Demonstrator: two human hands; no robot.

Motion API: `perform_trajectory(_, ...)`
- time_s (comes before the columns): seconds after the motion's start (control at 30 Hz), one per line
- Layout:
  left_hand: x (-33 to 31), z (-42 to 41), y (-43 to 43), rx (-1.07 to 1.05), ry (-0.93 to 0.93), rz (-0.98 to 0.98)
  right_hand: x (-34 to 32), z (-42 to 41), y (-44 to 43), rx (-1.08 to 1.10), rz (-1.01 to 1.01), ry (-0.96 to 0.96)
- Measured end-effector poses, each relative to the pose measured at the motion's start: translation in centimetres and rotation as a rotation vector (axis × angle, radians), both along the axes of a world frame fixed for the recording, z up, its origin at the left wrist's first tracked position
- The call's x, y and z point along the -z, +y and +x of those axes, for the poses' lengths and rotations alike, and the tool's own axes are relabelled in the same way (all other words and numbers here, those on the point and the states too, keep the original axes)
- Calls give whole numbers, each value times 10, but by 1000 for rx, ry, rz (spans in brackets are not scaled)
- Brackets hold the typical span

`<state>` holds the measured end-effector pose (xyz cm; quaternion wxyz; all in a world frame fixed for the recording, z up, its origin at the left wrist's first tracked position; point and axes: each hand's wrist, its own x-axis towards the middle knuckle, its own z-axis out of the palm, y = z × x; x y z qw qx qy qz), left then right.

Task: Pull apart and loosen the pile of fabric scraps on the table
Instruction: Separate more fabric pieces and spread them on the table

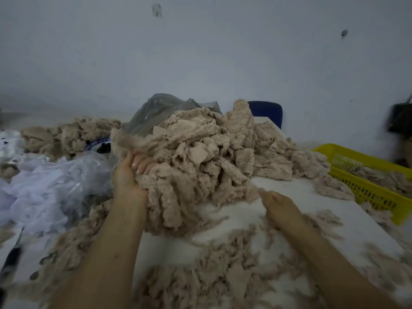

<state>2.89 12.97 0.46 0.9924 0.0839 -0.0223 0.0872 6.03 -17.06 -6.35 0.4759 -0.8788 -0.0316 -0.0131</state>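
Observation:
A big heap of beige fuzzy fabric scraps (207, 152) rises in the middle of the white table (296, 197). My left hand (129, 172) grips a thick clump at the heap's left side, fingers curled into the fluff. My right hand (278, 208) pinches a thin strand at the heap's lower right edge, low over the table. Loose beige scraps (200, 279) lie scattered across the near part of the table between my forearms.
A yellow plastic basket (365, 188) with scraps in it sits at the right. Clear plastic bags (49, 188) lie at the left, a grey bag (156, 112) stands behind the heap, and a second beige heap (66, 134) lies back left. A blue chair back (267, 112) stands by the wall.

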Motion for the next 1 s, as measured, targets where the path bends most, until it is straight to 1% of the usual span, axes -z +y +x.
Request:
perform_trajectory(0.07,3,0,-2,-6,69,-14,5,21,-7,126,-122,-96)
perform_trajectory(0.1,5,0,-7,1,112,-10,4,33,-2,133,-147,-139)
perform_trajectory(0.2,11,2,-27,62,248,109,-4,74,29,36,-242,-208)
perform_trajectory(0.3,16,4,-42,166,328,267,-2,106,56,-38,-377,-130)
perform_trajectory(0.37,19,5,-48,205,349,325,4,117,67,-67,-479,-85)
perform_trajectory(0.4,21,7,-50,207,354,362,3,117,72,-70,-479,-104)
perform_trajectory(0.43,25,10,-52,208,362,409,-2,112,78,-76,-432,-155)
perform_trajectory(0.5,30,14,-56,250,389,516,-17,87,88,-154,-244,-318)
perform_trajectory(0.53,31,15,-58,299,394,547,-24,68,91,-264,-180,-387)
perform_trajectory(0.57,31,17,-59,361,388,552,-31,44,92,-406,-171,-431)
perform_trajectory(0.6,30,19,-60,420,373,535,-34,21,91,-551,-208,-446)
perform_trajectory(0.63,27,20,-60,460,353,497,-33,2,86,-667,-267,-427)
perform_trajectory(0.67,22,22,-60,478,325,457,-31,-12,77,-738,-329,-395)
perform_trajectory(0.7,18,24,-60,478,293,440,-28,-19,65,-755,-369,-354)
perform_trajectory(0.73,14,26,-61,459,269,445,-29,-21,52,-709,-376,-283)
perform_trajectory(0.8,8,26,-63,380,245,438,-32,-18,21,-528,-343,-125)
perform_trajectory(0.87,5,23,-58,304,221,365,-32,-14,-5,-421,-391,-68)
perform_trajectory(0.93,3,17,-52,247,234,334,-24,-10,-25,-419,-490,24)
perform_trajectory(1.0,2,11,-54,204,258,464,-16,-9,-33,-462,-530,91)
